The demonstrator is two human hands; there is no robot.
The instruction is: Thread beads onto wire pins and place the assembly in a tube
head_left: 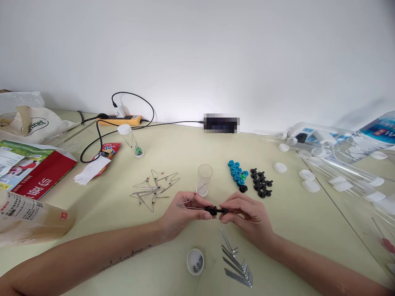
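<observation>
My left hand (182, 213) pinches a small black plastic part (211, 210), with a bent thin wire (182, 204) running back over the fingers to a red bead. Closed on the other side, my right hand (248, 213) grips a black winged knob (222, 211) that meets the left-hand part end to end; whether they are joined I cannot tell. Just behind stands a clear tube (205, 179) with a thin piece inside. Bent wires with coloured beads (154, 189) lie to the left. Blue knobs (237, 172) and black winged knobs (261, 183) lie to the right.
Nearer me are a white cup of small metal pieces (195, 262) and several hex keys (237, 263). A capped tube (132, 142) stands back left. White caps (308, 181) and clear tubes (339, 164) crowd the right. A drink cup (37, 218), power strip (120, 120) and cables sit left.
</observation>
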